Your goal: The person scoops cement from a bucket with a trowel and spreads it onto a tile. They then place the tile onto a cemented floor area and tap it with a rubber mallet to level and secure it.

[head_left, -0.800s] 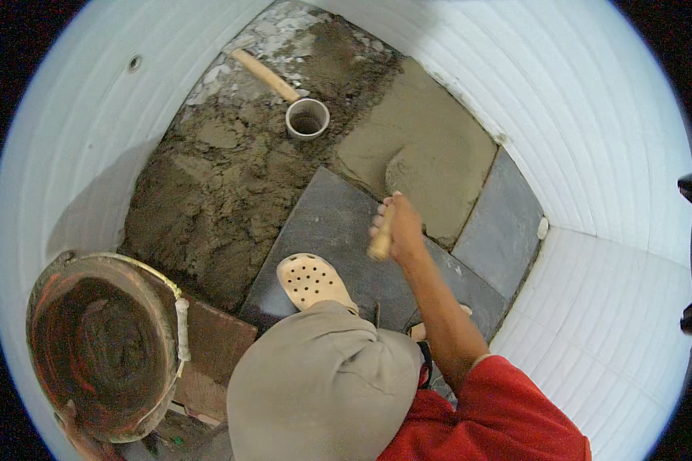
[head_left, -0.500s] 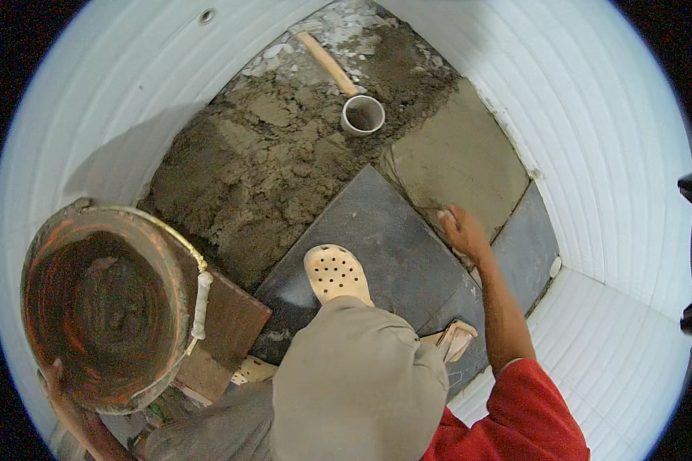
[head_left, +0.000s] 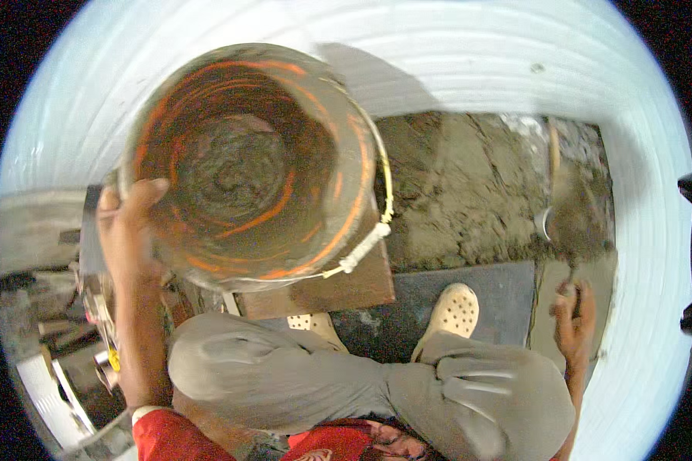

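My left hand [head_left: 127,223] grips the left rim of a mortar-smeared bucket [head_left: 346,177], its thumb over the edge. Orange shows through the grey coating inside, and some wet mortar [head_left: 234,169] lies at the bottom. A wire handle with a white grip [head_left: 364,247] hangs along the bucket's right side. At the right, my right hand [head_left: 575,319] is closed round the handle of a trowel [head_left: 580,219], whose blade is blurred by motion above the mortar. Below that hand spreads a smoothed patch of mortar [head_left: 547,296].
A brown tile [head_left: 323,296] lies below the bucket, beside a dark grey floor tile [head_left: 507,296] under my feet. Rough mortar [head_left: 454,192] covers the floor beyond. A wooden-handled dipper [head_left: 554,154] rests near the far right corner. White ribbed walls enclose the area; clutter [head_left: 61,307] lies left.
My view has swung left. The bucket looks larger and nearer, with my left hand still on its rim. My right hand has shifted over the mortar, and the trowel now shows in it.
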A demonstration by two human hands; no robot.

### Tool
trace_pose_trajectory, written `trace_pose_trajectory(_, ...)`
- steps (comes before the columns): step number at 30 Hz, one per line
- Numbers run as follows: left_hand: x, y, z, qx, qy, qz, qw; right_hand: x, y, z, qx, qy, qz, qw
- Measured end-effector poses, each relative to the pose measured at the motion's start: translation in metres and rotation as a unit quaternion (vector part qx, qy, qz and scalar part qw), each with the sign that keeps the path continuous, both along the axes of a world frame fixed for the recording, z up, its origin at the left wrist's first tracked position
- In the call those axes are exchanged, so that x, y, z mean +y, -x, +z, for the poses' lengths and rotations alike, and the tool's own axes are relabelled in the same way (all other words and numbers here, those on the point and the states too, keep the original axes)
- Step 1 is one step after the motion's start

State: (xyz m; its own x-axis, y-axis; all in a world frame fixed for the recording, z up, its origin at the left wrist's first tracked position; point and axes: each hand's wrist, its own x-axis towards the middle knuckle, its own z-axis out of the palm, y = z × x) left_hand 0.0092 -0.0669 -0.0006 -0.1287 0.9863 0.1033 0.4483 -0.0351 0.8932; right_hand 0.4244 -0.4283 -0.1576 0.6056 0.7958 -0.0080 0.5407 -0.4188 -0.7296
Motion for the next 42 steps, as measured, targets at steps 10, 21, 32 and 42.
trace_pose_trajectory(10,-0.033,0.013,-0.014,-0.031,-0.092,-0.124,0.987,0.286,0.168,0.073,-0.229,-0.062,0.463,0.854)
trace_pose_trajectory(21,-0.033,0.064,-0.04,-0.014,-0.155,-0.058,0.986,0.308,0.217,0.051,-0.313,-0.04,0.561,0.765)
trace_pose_trajectory(32,-0.044,0.089,-0.046,0.004,-0.171,-0.005,0.985,0.318,0.253,0.037,-0.271,-0.08,0.532,0.798)
trace_pose_trajectory(42,-0.05,0.114,-0.052,0.036,-0.212,0.01,0.976,0.32,0.287,0.048,-0.249,0.039,0.559,0.79)
